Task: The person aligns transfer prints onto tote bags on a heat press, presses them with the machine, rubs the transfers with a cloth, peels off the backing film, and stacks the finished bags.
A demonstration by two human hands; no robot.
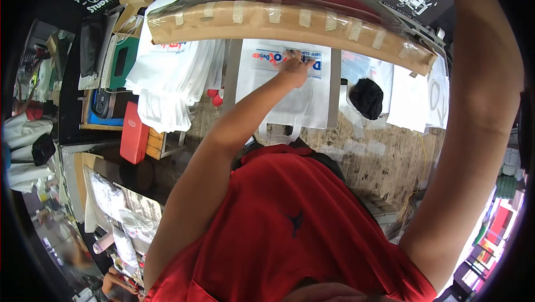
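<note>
My left hand (295,70) reaches forward and rests on a printed white bag (290,104), its fingers stretched out over the blue and red lettering. The bag lies flat on a grey board (333,96), with its white handles (278,132) towards my body. Above it a screen-printing frame (290,16), edged with brown tape and pale tape strips, is tilted up. My right arm is raised along the right edge, and its hand is out of view past the top.
A pile of white printed bags (167,84) lies to the left, near a red box (134,133). Right of the board sit a black cloth bundle (366,98) and white sheets (408,98). The wooden table (368,157) is worn and has tape patches.
</note>
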